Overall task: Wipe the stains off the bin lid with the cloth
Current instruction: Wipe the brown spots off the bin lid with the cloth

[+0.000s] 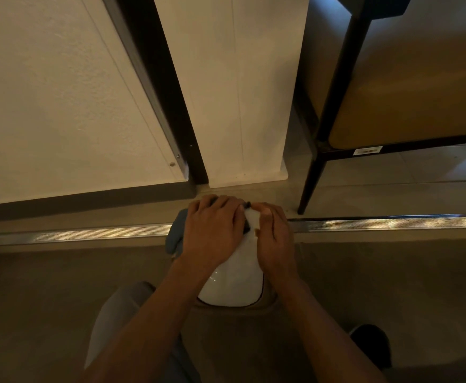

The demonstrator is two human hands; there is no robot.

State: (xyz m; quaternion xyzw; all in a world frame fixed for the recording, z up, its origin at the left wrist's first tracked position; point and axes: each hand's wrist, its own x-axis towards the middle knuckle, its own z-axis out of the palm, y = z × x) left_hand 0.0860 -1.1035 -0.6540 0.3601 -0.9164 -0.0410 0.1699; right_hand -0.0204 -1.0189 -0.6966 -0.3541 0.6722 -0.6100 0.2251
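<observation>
White bin lid (233,286) under left hand (212,230) and right hand (274,239).

left hand (212,230) flat, right hand (274,239) curled

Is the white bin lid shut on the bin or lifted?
Shut, apparently: the glossy white plastic bin lid lies flat over the bin, both hands resting on its far end; the hinge is hidden.

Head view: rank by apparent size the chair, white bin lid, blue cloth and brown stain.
1. chair, though cropped by the frame
2. white bin lid, partly under the hands
3. blue cloth, mostly hidden by the left hand
4. brown stain
</observation>
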